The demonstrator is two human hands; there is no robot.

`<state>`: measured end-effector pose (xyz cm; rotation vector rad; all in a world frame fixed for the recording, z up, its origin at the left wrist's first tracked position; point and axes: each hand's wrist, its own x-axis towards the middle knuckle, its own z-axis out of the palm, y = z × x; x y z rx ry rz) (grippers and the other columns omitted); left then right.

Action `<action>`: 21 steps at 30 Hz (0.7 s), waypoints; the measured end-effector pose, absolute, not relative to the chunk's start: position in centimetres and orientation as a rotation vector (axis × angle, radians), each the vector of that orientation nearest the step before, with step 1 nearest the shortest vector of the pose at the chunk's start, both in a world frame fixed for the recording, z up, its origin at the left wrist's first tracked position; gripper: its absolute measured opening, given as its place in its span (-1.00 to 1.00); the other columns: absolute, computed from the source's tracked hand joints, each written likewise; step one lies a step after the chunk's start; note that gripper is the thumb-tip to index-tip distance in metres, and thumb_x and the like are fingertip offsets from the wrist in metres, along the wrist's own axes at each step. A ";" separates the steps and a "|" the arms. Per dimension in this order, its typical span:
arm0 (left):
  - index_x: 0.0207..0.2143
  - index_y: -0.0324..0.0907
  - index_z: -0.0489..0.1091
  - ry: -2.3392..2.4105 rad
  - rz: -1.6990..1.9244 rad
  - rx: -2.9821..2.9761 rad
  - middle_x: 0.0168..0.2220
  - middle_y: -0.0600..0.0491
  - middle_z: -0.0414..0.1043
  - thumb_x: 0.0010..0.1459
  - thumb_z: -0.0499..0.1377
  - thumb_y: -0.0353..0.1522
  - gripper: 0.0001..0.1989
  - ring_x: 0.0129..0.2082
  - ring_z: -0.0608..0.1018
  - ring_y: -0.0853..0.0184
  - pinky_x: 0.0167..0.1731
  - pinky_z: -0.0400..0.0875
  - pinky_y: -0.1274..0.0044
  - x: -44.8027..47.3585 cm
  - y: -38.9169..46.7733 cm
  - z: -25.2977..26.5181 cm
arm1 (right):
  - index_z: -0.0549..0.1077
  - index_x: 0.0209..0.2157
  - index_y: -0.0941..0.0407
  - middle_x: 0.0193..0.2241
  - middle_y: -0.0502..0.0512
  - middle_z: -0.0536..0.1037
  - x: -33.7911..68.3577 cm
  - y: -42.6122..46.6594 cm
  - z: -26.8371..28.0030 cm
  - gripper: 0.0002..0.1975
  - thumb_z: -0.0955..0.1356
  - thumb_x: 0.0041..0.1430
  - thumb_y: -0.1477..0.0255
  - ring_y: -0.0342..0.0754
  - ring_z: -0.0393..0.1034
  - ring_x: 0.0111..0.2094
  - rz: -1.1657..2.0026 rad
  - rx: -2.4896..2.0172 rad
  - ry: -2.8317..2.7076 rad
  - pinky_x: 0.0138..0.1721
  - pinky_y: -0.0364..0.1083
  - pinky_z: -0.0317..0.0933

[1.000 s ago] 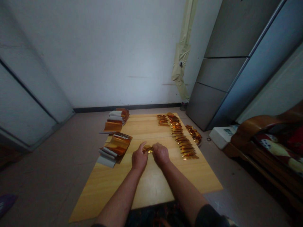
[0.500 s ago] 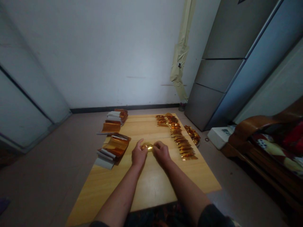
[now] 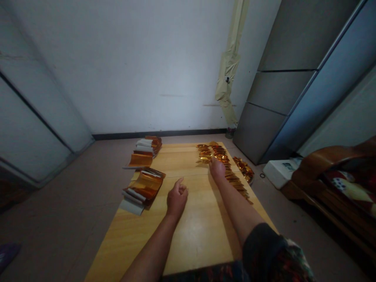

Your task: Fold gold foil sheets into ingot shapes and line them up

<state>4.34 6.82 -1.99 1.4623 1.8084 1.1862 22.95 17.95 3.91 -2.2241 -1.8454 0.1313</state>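
Observation:
My right hand (image 3: 217, 170) reaches to the far right of the wooden table (image 3: 194, 231). Its fingers pinch the end of a shiny folded gold foil paper (image 3: 203, 160), at the near end of a short row of similar folded pieces (image 3: 202, 147). A longer row of folded gold pieces (image 3: 237, 183) runs partly hidden behind this hand and forearm. Over the middle of the table, my left hand (image 3: 177, 197) holds nothing; its index finger points forward and the others are loosely bent. Left of it lies a stack of gold foil sheets (image 3: 148, 184) with pale backs.
A second stack of foil sheets (image 3: 141, 159) lies at the table's far left. Beyond the right edge, a container heaped with gold pieces (image 3: 243, 169) stands low. A white box (image 3: 279, 172), a wooden seat (image 3: 329, 164) and a grey refrigerator (image 3: 273, 88) are farther right.
My right hand has carried the gold piece from the middle to the short row at the far right. My left hand has let go of it and stays near the middle.

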 end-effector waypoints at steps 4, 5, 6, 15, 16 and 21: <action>0.03 -0.14 0.40 1.834 1.149 1.518 -0.38 0.13 0.53 0.03 0.13 -0.40 -0.55 -0.43 0.52 0.43 -0.31 0.36 0.59 4.3 6.8 -2.1 | 0.44 -0.04 0.09 -0.19 0.24 0.57 23.4 19.4 3.6 -0.72 0.19 0.33 0.43 -0.06 0.49 -0.18 0.113 -2.318 -1.930 -0.17 -0.13 0.26; 0.03 -0.14 0.41 1.840 1.136 1.527 -0.38 0.13 0.54 0.04 0.12 -0.40 -0.55 -0.42 0.52 0.43 -0.30 0.36 0.59 4.3 6.8 -2.1 | 0.44 -0.03 0.09 -0.19 0.25 0.57 23.4 19.6 3.5 -0.72 0.19 0.33 0.44 -0.05 0.49 -0.17 0.111 -2.328 -1.940 -0.16 -0.13 0.26; 0.02 -0.14 0.41 1.844 1.123 1.534 -0.38 0.13 0.54 0.05 0.12 -0.40 -0.56 -0.41 0.52 0.43 -0.29 0.36 0.59 4.3 6.8 -2.0 | 0.44 -0.02 0.10 -0.19 0.26 0.57 23.4 19.8 3.3 -0.71 0.19 0.33 0.44 -0.05 0.50 -0.17 0.107 -2.337 -1.945 -0.16 -0.12 0.27; 0.00 -0.12 0.43 1.880 1.035 1.544 -0.37 0.12 0.55 0.06 0.12 -0.43 -0.59 -0.36 0.53 0.41 -0.20 0.35 0.57 4.5 6.5 -1.6 | 0.46 -0.07 0.15 -0.09 0.31 0.52 23.9 20.8 3.3 -0.72 0.19 0.30 0.48 -0.01 0.48 -0.11 -0.020 -2.268 -1.973 -0.16 -0.12 0.30; 0.00 -0.12 0.43 1.878 1.033 1.545 -0.36 0.12 0.55 0.07 0.12 -0.43 -0.59 -0.36 0.53 0.40 -0.20 0.35 0.57 4.5 6.4 -1.5 | 0.47 -0.07 0.15 -0.09 0.31 0.51 24.0 21.0 3.3 -0.72 0.19 0.30 0.49 0.00 0.48 -0.10 -0.042 -2.261 -1.974 -0.17 -0.13 0.30; -0.02 -0.11 0.45 1.888 1.026 1.555 -0.38 0.12 0.55 0.07 0.12 -0.44 -0.60 -0.37 0.53 0.40 -0.23 0.35 0.57 4.5 6.3 -1.3 | 0.46 -0.04 0.15 -0.14 0.31 0.54 24.1 21.5 3.0 -0.72 0.22 0.29 0.46 -0.01 0.46 -0.09 -0.061 -2.302 -1.970 -0.16 -0.14 0.28</action>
